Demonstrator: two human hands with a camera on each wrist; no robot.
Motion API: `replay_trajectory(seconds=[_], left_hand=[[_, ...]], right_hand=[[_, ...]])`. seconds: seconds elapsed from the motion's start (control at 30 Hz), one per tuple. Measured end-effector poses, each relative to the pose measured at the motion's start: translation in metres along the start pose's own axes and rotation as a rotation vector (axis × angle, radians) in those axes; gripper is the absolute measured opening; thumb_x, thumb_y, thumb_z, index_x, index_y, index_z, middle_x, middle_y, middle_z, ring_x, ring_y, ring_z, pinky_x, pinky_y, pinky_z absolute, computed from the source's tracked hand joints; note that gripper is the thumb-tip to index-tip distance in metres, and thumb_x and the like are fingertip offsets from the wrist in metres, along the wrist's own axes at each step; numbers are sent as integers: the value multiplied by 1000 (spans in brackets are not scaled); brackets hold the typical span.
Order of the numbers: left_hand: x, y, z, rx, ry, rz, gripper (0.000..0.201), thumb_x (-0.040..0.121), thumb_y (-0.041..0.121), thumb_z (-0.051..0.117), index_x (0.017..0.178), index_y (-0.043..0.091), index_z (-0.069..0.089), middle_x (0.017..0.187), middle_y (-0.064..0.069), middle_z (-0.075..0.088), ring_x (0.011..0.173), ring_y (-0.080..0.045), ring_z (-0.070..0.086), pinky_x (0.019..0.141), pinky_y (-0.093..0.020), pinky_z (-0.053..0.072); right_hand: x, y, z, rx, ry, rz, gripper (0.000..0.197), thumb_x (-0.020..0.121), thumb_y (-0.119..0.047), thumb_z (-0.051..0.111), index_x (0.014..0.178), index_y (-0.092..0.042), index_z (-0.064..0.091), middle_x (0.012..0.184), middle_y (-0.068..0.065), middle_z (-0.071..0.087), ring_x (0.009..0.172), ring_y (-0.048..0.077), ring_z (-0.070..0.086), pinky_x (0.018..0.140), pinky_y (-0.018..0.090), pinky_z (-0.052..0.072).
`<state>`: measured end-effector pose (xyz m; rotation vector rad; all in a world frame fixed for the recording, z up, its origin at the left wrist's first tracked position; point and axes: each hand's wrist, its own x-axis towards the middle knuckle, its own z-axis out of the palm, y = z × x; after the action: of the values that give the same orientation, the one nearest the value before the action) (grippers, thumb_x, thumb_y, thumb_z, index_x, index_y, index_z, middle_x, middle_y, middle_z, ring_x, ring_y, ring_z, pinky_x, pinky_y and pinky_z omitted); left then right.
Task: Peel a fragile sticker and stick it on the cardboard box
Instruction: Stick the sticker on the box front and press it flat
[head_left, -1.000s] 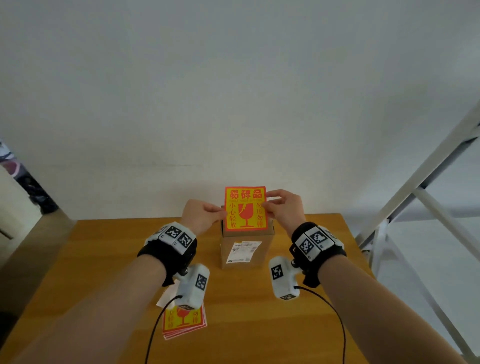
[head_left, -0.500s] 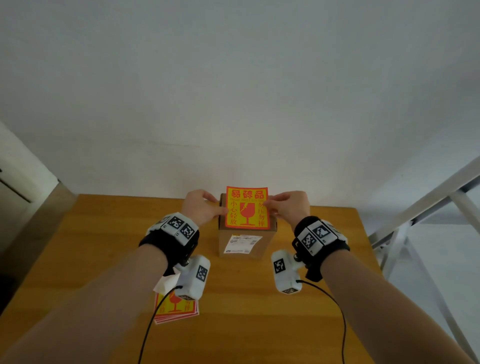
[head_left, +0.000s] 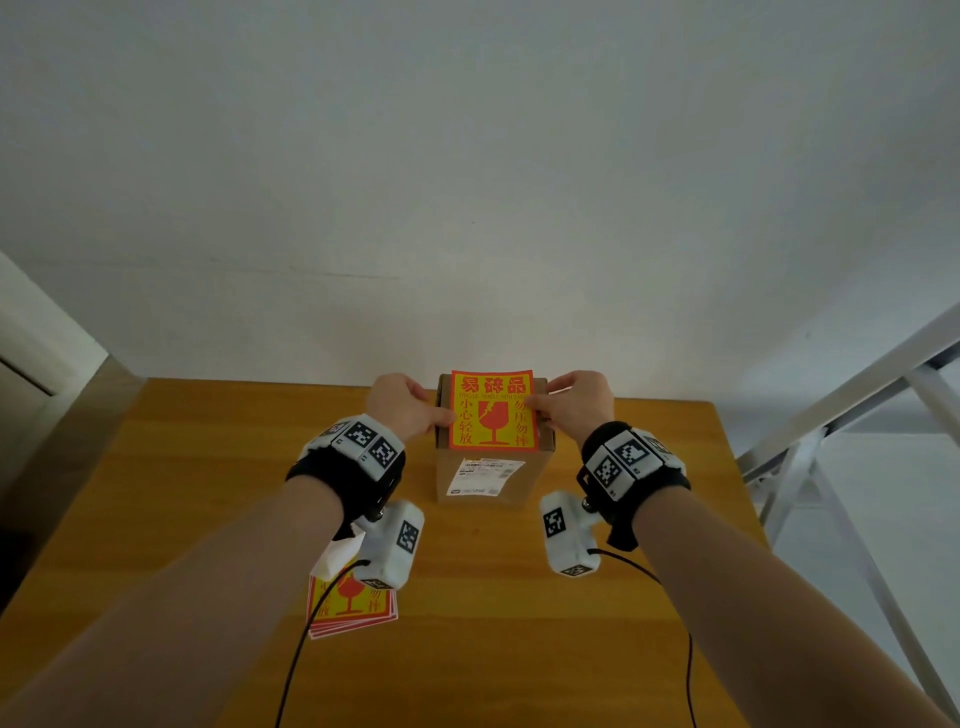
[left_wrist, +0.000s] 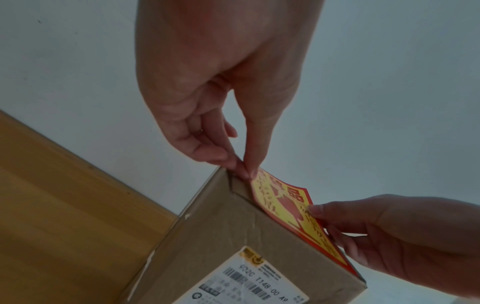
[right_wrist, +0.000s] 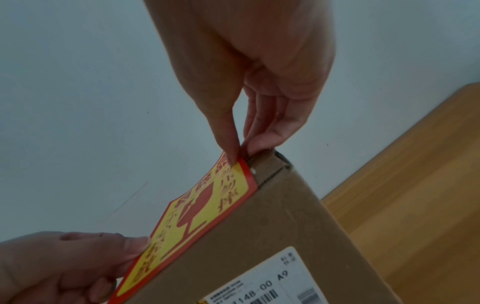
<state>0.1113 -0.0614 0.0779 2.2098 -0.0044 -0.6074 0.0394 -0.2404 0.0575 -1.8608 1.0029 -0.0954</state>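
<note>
A yellow and red fragile sticker (head_left: 492, 409) hangs just over the top of a brown cardboard box (head_left: 488, 480) at the far middle of the table. My left hand (head_left: 410, 408) pinches the sticker's left edge between thumb and finger. My right hand (head_left: 571, 404) pinches its right edge. In the left wrist view the sticker (left_wrist: 285, 205) lies low along the box (left_wrist: 233, 236) top edge under the pinching left hand (left_wrist: 246, 170). In the right wrist view the sticker (right_wrist: 202, 209) is pinched by the right hand (right_wrist: 239, 156) above the box (right_wrist: 272, 226) corner.
A stack of more fragile stickers (head_left: 353, 605) with a white backing sheet lies on the wooden table (head_left: 182, 493), near left, partly under my left wrist camera. A white shipping label (head_left: 485, 475) is on the box's front. A metal frame (head_left: 831, 441) stands off the right edge.
Both hands have lowered the sticker toward the box top, and it now covers most of that top. The head view has tilted, so the box sits lower in the frame.
</note>
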Motion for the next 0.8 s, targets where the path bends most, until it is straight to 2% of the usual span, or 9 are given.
replay_trajectory(seconds=[0.07, 0.13, 0.27, 0.53, 0.6, 0.7, 0.77, 0.8], left_hand=[[1, 0, 1, 13, 3, 2, 34, 65, 19, 84, 78, 14, 52, 75, -4, 65, 79, -22, 68, 85, -42, 57], [2, 0, 2, 19, 16, 5, 36, 64, 20, 85, 72, 17, 50, 88, -10, 69, 88, -26, 69, 86, -43, 56], [4, 2, 4, 45, 36, 21, 38, 62, 20, 86, 68, 17, 49, 95, -13, 70, 90, -27, 69, 85, -43, 57], [11, 6, 6, 156, 24, 30, 37, 62, 24, 85, 69, 17, 50, 95, -11, 71, 91, -25, 69, 82, -37, 56], [11, 7, 6, 179, 23, 31, 36, 64, 23, 85, 67, 17, 50, 94, -11, 71, 91, -25, 68, 78, -34, 55], [11, 9, 6, 218, 16, 34, 34, 67, 24, 82, 66, 16, 50, 89, -7, 65, 91, -23, 65, 69, -29, 47], [11, 8, 7, 226, 14, 34, 29, 69, 26, 81, 73, 12, 55, 88, -5, 60, 86, -20, 59, 70, -28, 44], [11, 8, 7, 227, 21, 36, 30, 69, 27, 81, 81, 10, 59, 89, -4, 59, 85, -19, 56, 71, -28, 44]], right_hand=[[0, 0, 0, -13, 3, 4, 32, 72, -19, 81, 94, -11, 60, 80, 5, 69, 75, 20, 72, 75, 42, 61], [0, -1, 0, -27, 6, 2, 32, 72, -20, 81, 94, -11, 60, 82, 6, 70, 76, 21, 72, 75, 42, 61], [2, -1, 0, -61, 18, 6, 30, 71, -23, 81, 90, -15, 59, 91, 9, 72, 80, 21, 72, 75, 42, 61], [2, -3, 1, -143, 21, -23, 27, 75, -24, 77, 91, -15, 57, 96, 9, 71, 87, 22, 70, 77, 38, 60], [2, -3, 1, -160, 16, -34, 27, 77, -24, 75, 95, -13, 59, 98, 8, 70, 88, 21, 69, 76, 36, 59], [2, -4, -1, -197, 10, -70, 32, 79, -24, 73, 105, -10, 60, 95, 5, 64, 84, 18, 63, 69, 29, 54], [2, -4, -1, -227, 17, -105, 29, 80, -24, 72, 103, -12, 59, 97, 4, 63, 84, 17, 61, 69, 30, 55], [2, -3, 0, -245, 23, -125, 28, 80, -24, 71, 102, -13, 58, 99, 4, 64, 85, 18, 62, 72, 32, 56]])
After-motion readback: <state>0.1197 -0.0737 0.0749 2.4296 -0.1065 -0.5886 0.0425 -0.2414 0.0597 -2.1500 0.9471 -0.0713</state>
